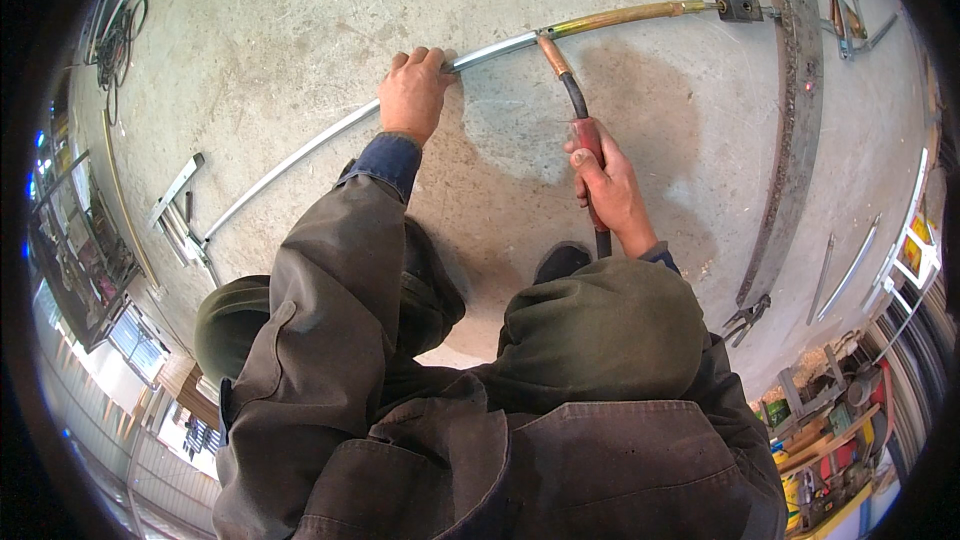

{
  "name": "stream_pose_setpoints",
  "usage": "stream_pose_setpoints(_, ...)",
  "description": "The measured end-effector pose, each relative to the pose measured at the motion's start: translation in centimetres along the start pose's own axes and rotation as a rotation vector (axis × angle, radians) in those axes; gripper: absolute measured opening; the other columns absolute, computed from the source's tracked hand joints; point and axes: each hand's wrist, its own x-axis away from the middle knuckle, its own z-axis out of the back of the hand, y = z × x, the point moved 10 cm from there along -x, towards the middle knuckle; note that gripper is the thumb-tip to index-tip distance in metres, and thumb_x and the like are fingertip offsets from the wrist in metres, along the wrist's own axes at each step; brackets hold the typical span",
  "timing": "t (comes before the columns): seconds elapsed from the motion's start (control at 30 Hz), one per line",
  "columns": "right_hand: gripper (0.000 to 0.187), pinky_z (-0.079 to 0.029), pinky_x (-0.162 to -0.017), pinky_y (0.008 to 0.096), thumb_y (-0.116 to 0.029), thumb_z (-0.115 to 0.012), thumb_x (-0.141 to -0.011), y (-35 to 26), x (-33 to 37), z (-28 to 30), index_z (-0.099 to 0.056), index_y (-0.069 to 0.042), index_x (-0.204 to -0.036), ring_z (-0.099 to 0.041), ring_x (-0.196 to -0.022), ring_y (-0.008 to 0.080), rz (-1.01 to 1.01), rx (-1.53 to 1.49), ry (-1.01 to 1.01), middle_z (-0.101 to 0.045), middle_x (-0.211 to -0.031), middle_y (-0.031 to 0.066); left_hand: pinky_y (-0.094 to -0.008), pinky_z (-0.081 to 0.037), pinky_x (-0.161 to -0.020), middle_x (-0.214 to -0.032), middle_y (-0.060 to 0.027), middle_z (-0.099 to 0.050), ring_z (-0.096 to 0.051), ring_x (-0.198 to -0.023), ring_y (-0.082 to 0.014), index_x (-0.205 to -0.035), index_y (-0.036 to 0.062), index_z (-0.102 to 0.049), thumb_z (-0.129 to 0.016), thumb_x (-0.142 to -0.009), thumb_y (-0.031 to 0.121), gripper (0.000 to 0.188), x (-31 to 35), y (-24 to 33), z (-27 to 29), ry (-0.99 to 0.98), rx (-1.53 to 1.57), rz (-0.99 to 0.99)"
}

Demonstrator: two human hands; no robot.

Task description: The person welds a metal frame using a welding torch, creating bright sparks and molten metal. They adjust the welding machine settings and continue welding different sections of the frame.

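My left hand (413,95) is closed over a long silvery metal tube (325,153) that lies across the concrete floor. At its right end the tube meets a brass-coloured rod (630,16), which runs on to a dark metal block (740,7). In my right hand (612,185) is a welding torch (586,138) with a red handle and a copper nozzle. The nozzle's tip is at the joint between tube and rod; whether it touches cannot be made out. The torch's black cable passes down behind my right knee.
A long flat steel bar (790,140) crosses the floor on the right, with pliers (747,320) by its near end. On the left lie a metal clamp-like frame (180,210) and a coil of black cable (118,52). Tools and stock crowd the lower right (830,440).
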Motion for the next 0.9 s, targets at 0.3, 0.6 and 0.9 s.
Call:
stream_pose_setpoints(0.3, 0.055, -0.048, -0.054, 0.027, -0.036, -0.064, -0.102, 0.4, 0.2, 0.6, -0.052, -0.003, -0.144, -0.055, -0.063, 0.0083, -0.033, 0.023, 0.023, -0.063, -0.094, 0.0022, -0.0432, -0.056, -0.092, -0.109, -0.0079, -0.074, -0.067, -0.106, -0.0328, -0.115, 0.0147, -0.072, -0.07, -0.092, 0.021, 0.024, -0.5, -0.1, -0.6, 0.049, 0.075, -0.031)
stream_pose_setpoints(0.6, 0.043, -0.048, -0.054, 0.0254, -0.035, -0.063, -0.104, 0.4, -0.1, 0.1, -0.057, -0.005, -0.134, -0.056, -0.062, 0.0071, -0.007, -0.008, 0.008, -0.061, -0.088, 0.0, -0.0471, -0.06, -0.083, -0.121, -0.0148, -0.069, -0.071, -0.105, -0.0357, -0.121, 0.0166, -0.074, -0.059, -0.093, 0.013, 0.031, -0.2, -6.3, -5.7, 0.27, 0.075, -0.165)
stream_pose_setpoints(0.9, 0.046, -0.05, -0.057, 0.025, -0.034, -0.061, -0.105, -0.2, 0.0, 0.1, -0.054, -0.004, -0.139, -0.056, -0.066, 0.0069, 0.001, 0.045, 0.019, -0.061, -0.091, 0.0016, -0.0467, -0.058, -0.083, -0.109, -0.0103, -0.07, -0.068, -0.105, -0.0344, -0.113, 0.0143, -0.072, -0.066, -0.092, 0.016, 0.022, -0.2, -5.0, -3.5, 0.239, 0.125, -0.075)
